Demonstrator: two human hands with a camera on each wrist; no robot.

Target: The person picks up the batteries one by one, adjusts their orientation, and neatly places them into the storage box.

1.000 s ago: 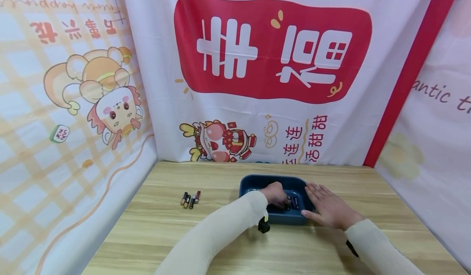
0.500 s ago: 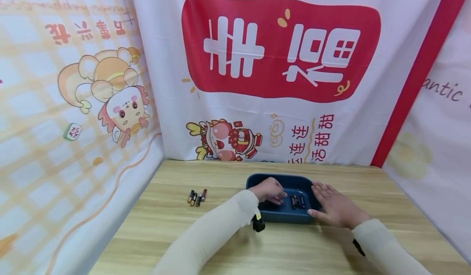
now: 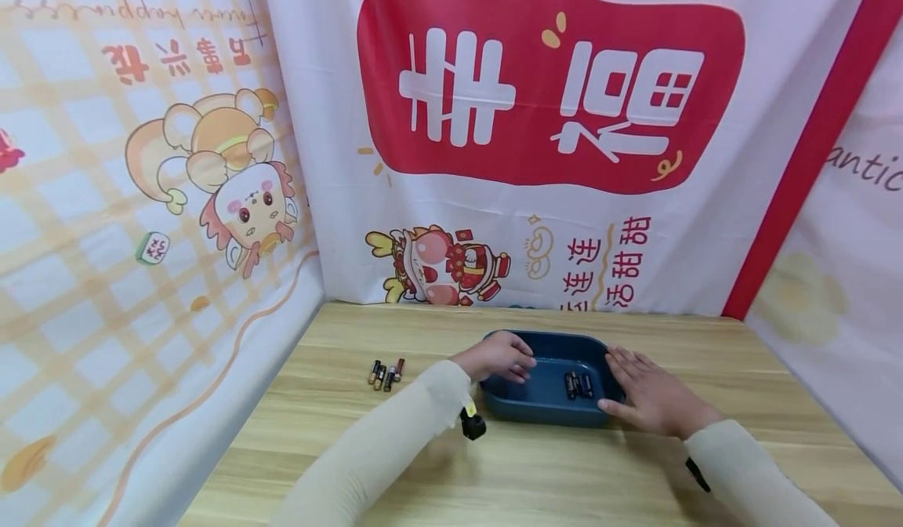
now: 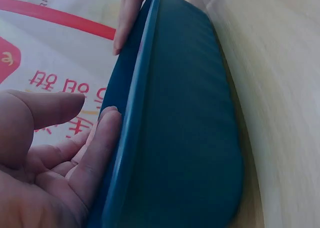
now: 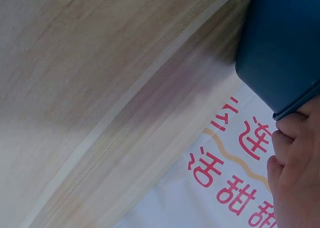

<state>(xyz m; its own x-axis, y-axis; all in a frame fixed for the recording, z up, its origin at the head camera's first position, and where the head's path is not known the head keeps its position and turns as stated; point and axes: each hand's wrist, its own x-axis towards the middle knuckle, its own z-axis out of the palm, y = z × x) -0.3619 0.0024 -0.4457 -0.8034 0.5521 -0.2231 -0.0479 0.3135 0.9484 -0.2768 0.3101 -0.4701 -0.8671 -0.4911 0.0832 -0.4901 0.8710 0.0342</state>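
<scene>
A dark blue rectangular box [image 3: 550, 411] stands on the table with several dark batteries [image 3: 579, 387] lying on its floor toward the right end. Over the box's left end is my left hand [image 3: 499, 356], its fingers loosely bent and nothing between them; in the left wrist view the thumb and fingers are apart beside the rim [image 4: 131, 113]. My right hand [image 3: 656, 392] rests against the box's right end, fingers spread along the rim and thumb at the near corner. The right wrist view shows its fingers [image 5: 295, 138] touching the rim.
A small group of batteries [image 3: 387, 375] lies on the wooden table [image 3: 550, 472], left of the box. Printed cloths hang behind [image 3: 550, 88] and along both sides of the table.
My left hand has risen from the batteries inside the box and shifted left, its fingers loosening. My right hand stays at the box's right end. The head view has turned slightly left.
</scene>
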